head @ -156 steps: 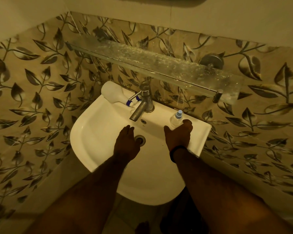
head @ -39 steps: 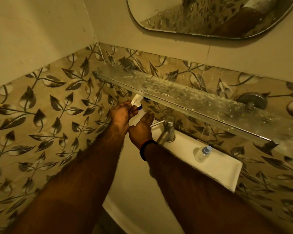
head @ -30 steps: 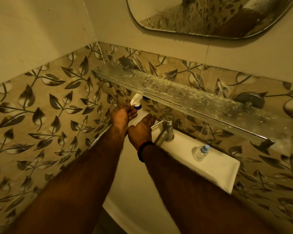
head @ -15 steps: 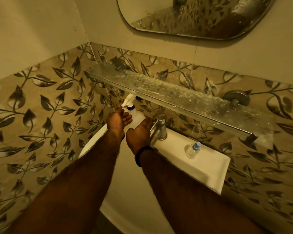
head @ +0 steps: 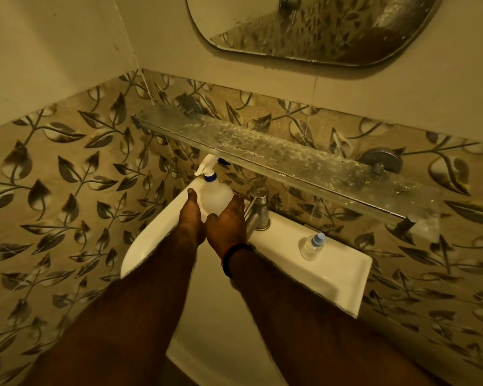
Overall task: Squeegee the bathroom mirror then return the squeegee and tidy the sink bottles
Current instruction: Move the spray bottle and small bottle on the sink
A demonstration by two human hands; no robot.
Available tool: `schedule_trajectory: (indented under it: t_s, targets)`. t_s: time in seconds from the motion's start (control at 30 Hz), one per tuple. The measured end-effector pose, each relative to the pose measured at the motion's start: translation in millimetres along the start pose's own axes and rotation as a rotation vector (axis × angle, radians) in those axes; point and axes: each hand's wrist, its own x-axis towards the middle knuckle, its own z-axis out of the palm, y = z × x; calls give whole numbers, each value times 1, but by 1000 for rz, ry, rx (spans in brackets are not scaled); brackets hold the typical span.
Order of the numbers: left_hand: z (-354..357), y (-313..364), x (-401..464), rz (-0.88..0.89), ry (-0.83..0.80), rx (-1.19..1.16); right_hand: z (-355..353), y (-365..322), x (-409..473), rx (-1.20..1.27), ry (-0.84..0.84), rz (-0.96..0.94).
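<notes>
A white spray bottle [head: 215, 197] with a blue collar and white trigger stands upright at the back left corner of the white sink [head: 338, 271], under the glass shelf. My left hand [head: 190, 218] cups its left side and my right hand [head: 227, 224] cups its right side, both around the lower body. A small clear bottle [head: 310, 246] with a light blue cap stands upright on the sink's right ledge. The oval mirror [head: 304, 26] hangs above. No squeegee is in view.
A speckled glass shelf [head: 276, 160] runs along the tiled wall just above the sink. The steel tap [head: 257, 211] stands right beside my right hand. A round metal fitting [head: 381, 160] sits on the wall at right. Leaf-patterned tiles close in on the left.
The spray bottle lay on its side at the sink's back left; it now stands upright there. Over the last second both hands slid down from its neck to its body.
</notes>
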Motion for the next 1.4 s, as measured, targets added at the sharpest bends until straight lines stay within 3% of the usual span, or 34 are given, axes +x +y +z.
schedule_trajectory:
  t_s: [0.4, 0.77, 0.97, 1.17, 1.4]
  targets:
    - [13, 0, -6, 62, -5, 123, 2, 3, 3, 33, 12, -30]
    - [0, -8, -5, 46, 2, 121, 1, 12, -3, -157, -23, -69]
    - [-17, -19, -9, -20, -2, 112, -3, 24, -20, -92, -12, -82]
    - [-22, -36, -14, 30, 52, 122, -22, 34, -33, -171, 148, -125]
    - [-13, -51, -29, 135, 53, 178, -72, 58, -51, -332, 535, -268]
